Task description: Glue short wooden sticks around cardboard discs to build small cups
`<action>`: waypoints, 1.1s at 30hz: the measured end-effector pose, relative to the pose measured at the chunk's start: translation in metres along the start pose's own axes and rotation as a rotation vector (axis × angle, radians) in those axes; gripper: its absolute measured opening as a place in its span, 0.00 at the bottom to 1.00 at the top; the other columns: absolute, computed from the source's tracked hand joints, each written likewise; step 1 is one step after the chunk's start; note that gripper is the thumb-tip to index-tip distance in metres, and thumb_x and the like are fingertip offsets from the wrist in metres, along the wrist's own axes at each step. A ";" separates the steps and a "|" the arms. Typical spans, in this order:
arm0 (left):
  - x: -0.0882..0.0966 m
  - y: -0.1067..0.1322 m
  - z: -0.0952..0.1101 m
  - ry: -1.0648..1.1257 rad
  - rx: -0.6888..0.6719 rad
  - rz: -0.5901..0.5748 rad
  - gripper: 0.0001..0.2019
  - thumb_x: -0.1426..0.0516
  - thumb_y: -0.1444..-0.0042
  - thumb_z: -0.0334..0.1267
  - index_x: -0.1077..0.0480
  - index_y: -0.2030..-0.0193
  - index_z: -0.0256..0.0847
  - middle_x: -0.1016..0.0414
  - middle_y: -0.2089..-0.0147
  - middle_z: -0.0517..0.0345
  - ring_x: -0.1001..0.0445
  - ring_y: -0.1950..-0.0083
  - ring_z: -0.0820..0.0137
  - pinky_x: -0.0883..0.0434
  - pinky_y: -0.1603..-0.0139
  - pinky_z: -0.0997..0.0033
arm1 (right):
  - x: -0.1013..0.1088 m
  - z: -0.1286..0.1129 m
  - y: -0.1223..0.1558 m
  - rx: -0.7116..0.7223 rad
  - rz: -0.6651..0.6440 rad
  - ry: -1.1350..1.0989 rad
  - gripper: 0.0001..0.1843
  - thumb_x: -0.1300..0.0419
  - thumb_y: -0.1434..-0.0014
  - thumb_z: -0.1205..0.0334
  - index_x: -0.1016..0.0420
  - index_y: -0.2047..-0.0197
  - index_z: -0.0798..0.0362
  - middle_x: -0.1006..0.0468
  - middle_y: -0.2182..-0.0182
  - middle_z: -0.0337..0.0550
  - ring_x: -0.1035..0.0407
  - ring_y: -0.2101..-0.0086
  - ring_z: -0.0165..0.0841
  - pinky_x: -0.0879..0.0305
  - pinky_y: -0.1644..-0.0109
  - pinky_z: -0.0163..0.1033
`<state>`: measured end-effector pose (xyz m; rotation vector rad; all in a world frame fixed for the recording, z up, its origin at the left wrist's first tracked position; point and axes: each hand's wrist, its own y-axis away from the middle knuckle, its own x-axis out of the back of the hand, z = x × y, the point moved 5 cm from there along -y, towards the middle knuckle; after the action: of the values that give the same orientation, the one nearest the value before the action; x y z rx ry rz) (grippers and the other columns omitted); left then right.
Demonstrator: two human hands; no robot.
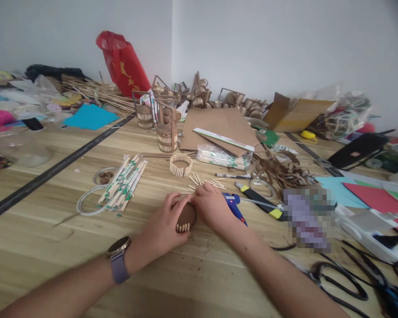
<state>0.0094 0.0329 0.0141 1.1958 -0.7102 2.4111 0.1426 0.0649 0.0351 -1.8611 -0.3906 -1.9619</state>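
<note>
Just left of the glue gun [234, 206], the cardboard disc [186, 214], short sticks [182, 228] along its near rim, sits gripped from both sides: left hand [164, 227] curled round its left edge, right hand [212, 207] closed over its right.

On the table [53, 247], near its front edge, the left hand [162, 229] and right hand [212, 207] clasp a cardboard disc [186, 217] between them. A glue gun [234, 206] lies just right of the right hand, with a knife [258, 201] beyond it. Loose sticks [205, 180] lie just behind the hands, and a stick ring [181, 164] sits farther back. Wrapped chopsticks [124, 182] lie to the left, and scissors [345, 282] at the front right.
</note>
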 end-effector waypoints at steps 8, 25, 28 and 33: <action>0.000 0.002 0.001 0.002 -0.029 0.002 0.44 0.38 0.56 0.27 0.51 0.33 0.50 0.47 0.35 0.44 0.35 0.37 0.52 0.30 0.41 0.49 | -0.002 -0.007 0.038 -0.162 -0.047 0.057 0.08 0.43 0.41 0.70 0.22 0.67 0.57 0.23 0.69 0.55 0.34 0.62 0.43 0.43 0.60 0.44; -0.003 0.001 0.004 0.065 -0.078 -0.040 0.43 0.38 0.55 0.28 0.49 0.32 0.49 0.46 0.33 0.45 0.38 0.34 0.52 0.32 0.38 0.49 | 0.011 -0.003 0.067 -0.106 0.067 -0.559 0.16 0.49 0.41 0.77 0.28 0.54 0.54 0.24 0.65 0.45 0.27 0.65 0.35 0.33 0.61 0.37; -0.002 0.000 0.006 0.066 -0.070 -0.049 0.42 0.38 0.54 0.28 0.49 0.32 0.49 0.45 0.33 0.45 0.38 0.34 0.52 0.32 0.38 0.48 | 0.016 -0.007 0.065 -0.117 0.046 -0.707 0.11 0.47 0.42 0.76 0.30 0.60 0.53 0.25 0.69 0.40 0.30 0.69 0.32 0.36 0.67 0.34; -0.002 0.001 0.006 0.071 -0.078 -0.052 0.41 0.38 0.51 0.31 0.50 0.32 0.48 0.45 0.34 0.45 0.38 0.34 0.53 0.32 0.39 0.49 | 0.015 -0.017 0.064 -0.067 0.090 -0.772 0.10 0.46 0.43 0.76 0.31 0.62 0.52 0.26 0.71 0.37 0.31 0.71 0.30 0.38 0.68 0.33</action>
<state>0.0142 0.0284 0.0155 1.0797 -0.7353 2.3478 0.1578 -0.0010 0.0442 -2.5772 -0.4430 -1.1388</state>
